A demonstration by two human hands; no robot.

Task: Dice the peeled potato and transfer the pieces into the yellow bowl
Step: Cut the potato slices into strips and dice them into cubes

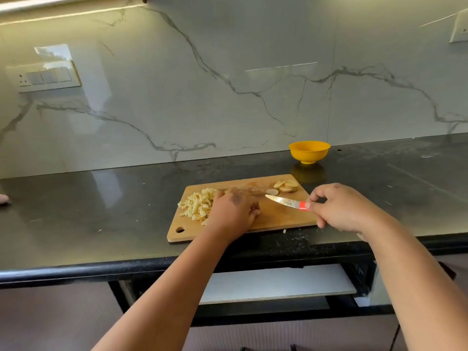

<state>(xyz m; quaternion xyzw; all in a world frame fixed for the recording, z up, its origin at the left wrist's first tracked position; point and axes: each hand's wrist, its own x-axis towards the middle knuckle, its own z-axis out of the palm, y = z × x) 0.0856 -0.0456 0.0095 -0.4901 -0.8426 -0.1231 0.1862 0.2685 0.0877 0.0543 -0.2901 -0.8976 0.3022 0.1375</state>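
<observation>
A wooden cutting board [276, 219] lies on the dark counter. A heap of diced potato [196, 205] covers its left part. Several round potato slices [286, 186] sit at its far right corner. My left hand [234, 211] lies palm down on the board beside the heap, fingers curled; whether it holds anything is hidden. My right hand [339, 207] pinches the red handle of a small knife [285, 200], whose blade points left over the board. The yellow bowl [309, 151] stands behind the board near the wall; I see nothing inside it.
The black counter [101, 211] stretches left and right, with small potato scraps near its front edge. A marble backsplash rises behind, carrying a switch plate [48, 77] at left. Someone's fingertip [3, 198] shows at the far left edge. An open drawer [278, 285] sits below.
</observation>
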